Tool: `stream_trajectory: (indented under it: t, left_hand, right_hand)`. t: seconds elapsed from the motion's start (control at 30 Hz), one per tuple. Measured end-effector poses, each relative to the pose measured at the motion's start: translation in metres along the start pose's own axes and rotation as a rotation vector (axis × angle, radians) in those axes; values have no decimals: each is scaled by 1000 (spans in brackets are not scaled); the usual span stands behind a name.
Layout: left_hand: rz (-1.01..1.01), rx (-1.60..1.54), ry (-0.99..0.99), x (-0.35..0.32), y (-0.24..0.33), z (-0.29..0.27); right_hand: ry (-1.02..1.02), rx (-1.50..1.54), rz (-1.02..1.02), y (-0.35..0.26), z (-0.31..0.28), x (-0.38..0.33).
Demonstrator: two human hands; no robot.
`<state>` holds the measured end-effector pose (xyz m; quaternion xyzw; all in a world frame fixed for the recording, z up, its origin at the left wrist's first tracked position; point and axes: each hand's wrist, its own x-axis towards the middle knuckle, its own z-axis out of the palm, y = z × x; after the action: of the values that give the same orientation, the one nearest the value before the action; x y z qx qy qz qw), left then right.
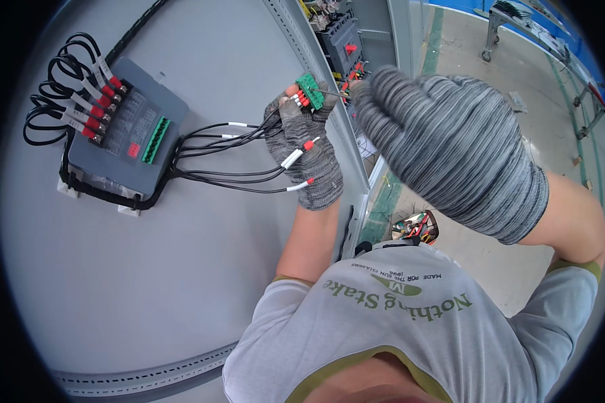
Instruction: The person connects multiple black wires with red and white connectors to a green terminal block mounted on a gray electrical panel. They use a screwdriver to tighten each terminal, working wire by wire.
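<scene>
One thin tool (337, 93) juts from the right hand (460, 148), nearest the camera, whose gloved fingers curl closed around it, hiding any handle; its shaft appears to reach the green connector (309, 91), held up in the left hand (294, 124), fingertips pinched shut on it; that block looks light, hard and small, probably best gripped by its ends; the black wires (212, 138) running to it look springy and may tug, two loose ends crossing the left glove; farther off, the grey device (161, 101) is mounted on a panel (128, 282).
</scene>
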<state>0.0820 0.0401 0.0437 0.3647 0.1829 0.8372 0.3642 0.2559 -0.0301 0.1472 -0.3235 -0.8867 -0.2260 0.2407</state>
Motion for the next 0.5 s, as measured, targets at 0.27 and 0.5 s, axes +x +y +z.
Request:
stream_trajectory:
  t: [0.27, 0.5]
  left_hand:
    - [133, 158, 43, 3, -4, 1]
    - [256, 195, -5, 14, -14, -8]
  right_hand:
    - [-183, -63, -19, 5, 10, 5]
    - [90, 1083, 352, 25, 62, 0]
